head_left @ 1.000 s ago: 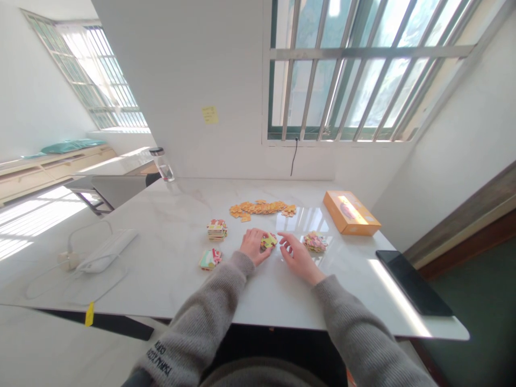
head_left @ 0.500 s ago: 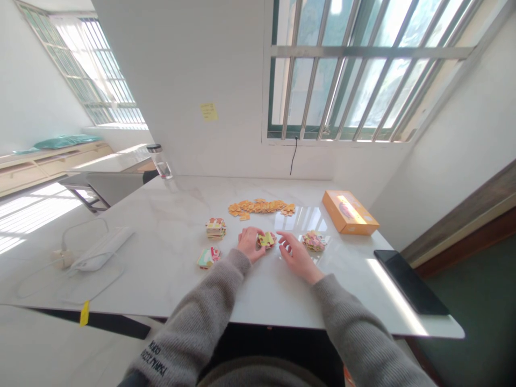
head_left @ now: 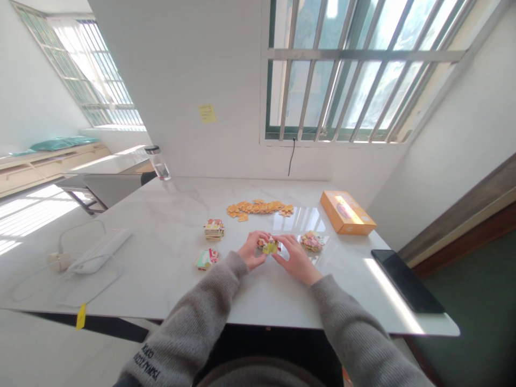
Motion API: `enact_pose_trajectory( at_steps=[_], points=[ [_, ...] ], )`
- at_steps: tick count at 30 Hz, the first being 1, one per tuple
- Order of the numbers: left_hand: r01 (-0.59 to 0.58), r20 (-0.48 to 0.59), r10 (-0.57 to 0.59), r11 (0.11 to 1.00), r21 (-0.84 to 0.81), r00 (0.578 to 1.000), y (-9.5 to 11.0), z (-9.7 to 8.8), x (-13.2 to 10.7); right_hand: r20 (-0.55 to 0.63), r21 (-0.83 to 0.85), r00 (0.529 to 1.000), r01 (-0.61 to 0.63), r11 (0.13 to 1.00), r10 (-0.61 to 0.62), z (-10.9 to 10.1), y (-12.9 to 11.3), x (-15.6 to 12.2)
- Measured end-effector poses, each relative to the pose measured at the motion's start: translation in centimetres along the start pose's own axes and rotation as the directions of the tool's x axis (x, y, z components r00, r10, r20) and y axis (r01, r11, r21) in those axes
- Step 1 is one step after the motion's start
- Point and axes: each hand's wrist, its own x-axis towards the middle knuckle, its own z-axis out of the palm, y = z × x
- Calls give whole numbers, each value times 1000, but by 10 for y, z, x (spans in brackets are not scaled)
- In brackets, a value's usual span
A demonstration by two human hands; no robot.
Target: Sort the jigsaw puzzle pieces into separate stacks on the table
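Between my hands are jigsaw puzzle pieces (head_left: 270, 248), yellow-green with some red and white. My left hand (head_left: 253, 250) grips them from the left, with the thumb low and the fingers above. From the right, my right hand (head_left: 293, 258) holds their other edge between thumb and fingers. Just right of my right hand lies a pinkish heap of puzzle pieces (head_left: 312, 241). To the left stand a taller stack of pieces (head_left: 214, 229) and a lower green-and-red stack (head_left: 207, 259). How many pieces are in my hands I cannot tell.
Orange pieces (head_left: 260, 207) form a long pile farther back. An orange box (head_left: 347, 213) and a black tablet (head_left: 407, 280) lie at the right. A power strip (head_left: 100, 250) with cables is at the left, and a bottle (head_left: 158, 163) stands at the back left corner.
My right hand has moved left and closed on the pieces beside my left hand. The pieces look slightly raised and tilted now. The view has shifted a little.
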Motion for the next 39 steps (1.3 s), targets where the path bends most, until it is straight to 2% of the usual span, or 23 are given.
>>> enact_pose_trajectory(
  at_steps=[5,8,10,12,15,17,19,26,29,33,35,36,38,39],
  points=[
    [24,-7,-25,999,-46,1000,-1,0,1,4,4,1000,5,1000,-6,3,0,-3],
    [33,-96,-25,996,83,995,-1,-1,2,-73,-83,997,-27,996,21,2,3,-4],
    [60,-196,-20,979,197,980,-2,-3,3,-185,-188,980,-112,976,77,-4,9,-6],
    [89,-258,-10,951,296,966,-4,-5,3,-323,-284,932,-258,923,161,-15,19,-10],
    [114,-249,-6,900,420,968,-8,-5,3,-486,-344,822,-491,800,296,-35,37,-19],
    [124,-225,-16,872,474,974,-10,-3,3,-534,-343,768,-580,739,354,-45,46,-27],
    [135,-211,-30,855,500,977,-12,0,3,-540,-345,749,-613,711,384,-49,52,-33],
    [187,-205,-93,840,509,974,-20,3,2,-510,-381,787,-569,729,347,-43,60,-42],
    [200,-195,-115,840,505,974,-22,3,2,-490,-389,790,-577,718,370,-43,63,-42],
    [207,-179,-135,845,492,975,-22,2,2,-498,-393,790,-572,720,356,-42,53,-37],
    [209,-163,-147,846,491,976,-21,1,2,-500,-383,823,-491,783,271,-36,40,-33],
    [212,-157,-154,845,491,976,-21,1,2,-472,-379,854,-419,825,217,-31,33,-31],
    [221,-155,-165,844,489,974,-21,1,3,-335,-366,935,-242,898,115,-19,18,-27],
    [227,-163,-167,843,488,972,-20,1,3,-266,-355,960,-183,917,88,-13,13,-26]
  ],
)
